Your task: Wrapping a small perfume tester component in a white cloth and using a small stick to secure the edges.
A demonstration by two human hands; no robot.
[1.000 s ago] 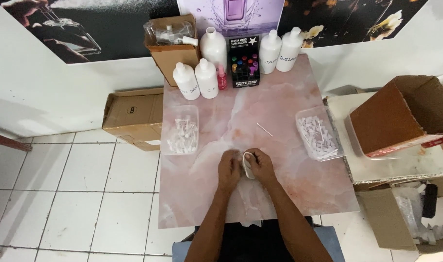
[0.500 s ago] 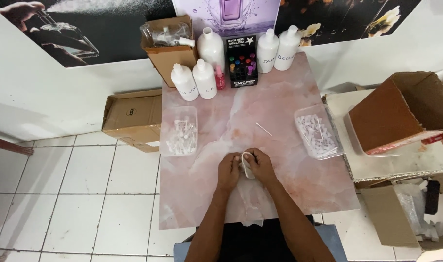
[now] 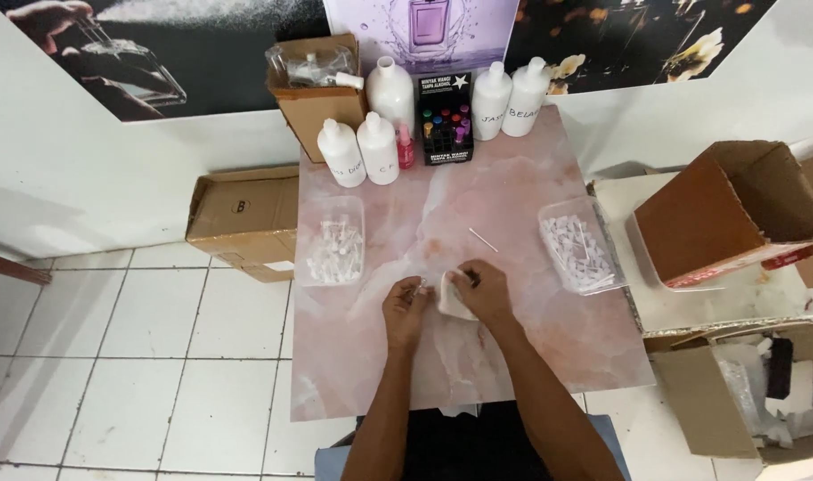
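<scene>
I read the scene from the head view. The pink marble-patterned counter carries all working stock. At its far edge stand several white bottles, an open cardboard box holding clear plastic-wrapped items, and a black rack of small coloured vials. A clear tray of small clear vials sits at the left edge and a clear tray of small white parts at the right edge; both look well filled, so I judge that most of the stock remains unprocessed. A thin white stick lies loose on the counter between the trays.

The work in hand sits at the near centre. The right hand pinches a white cloth or pad in its grip, fingers closed on it. The left hand has its grip pressed together on a small clear item, held just beside the cloth; its exact kind is too small to tell. I see no separate group of finished pieces on the counter, so I cannot tell how many are completed.
</scene>
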